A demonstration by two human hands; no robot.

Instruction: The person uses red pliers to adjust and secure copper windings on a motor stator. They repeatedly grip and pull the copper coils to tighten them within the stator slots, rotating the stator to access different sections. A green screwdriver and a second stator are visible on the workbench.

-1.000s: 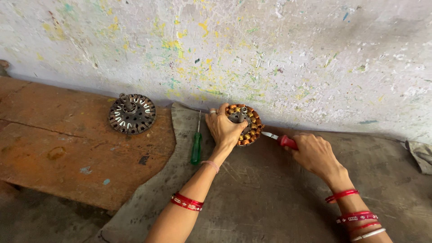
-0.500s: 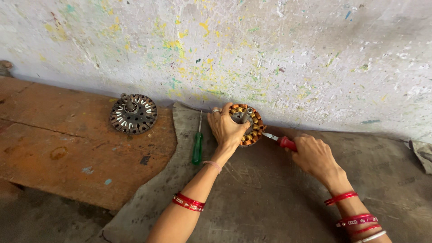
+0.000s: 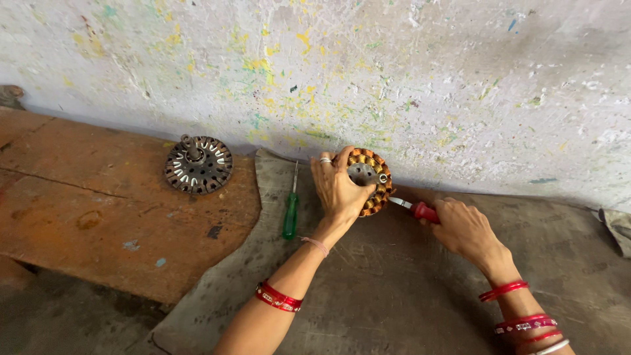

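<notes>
winding point(image 3: 372, 181): copper-orange | screwdriver handle point(image 3: 425, 212): red | second screwdriver point(image 3: 290, 215): green | wall point(image 3: 394, 79): white, paint-speckled

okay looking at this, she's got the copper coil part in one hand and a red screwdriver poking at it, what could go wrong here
1. The red-handled screwdriver tip sits at the edge of the copper-wound stator; a slip could nick the windings.
2. The left hand wraps the stator right beside that tip, so a slip may jab the fingers.
3. The stator is held tilted against the wall, gripped only by the left hand while the right hand pushes; it might twist loose.
</notes>
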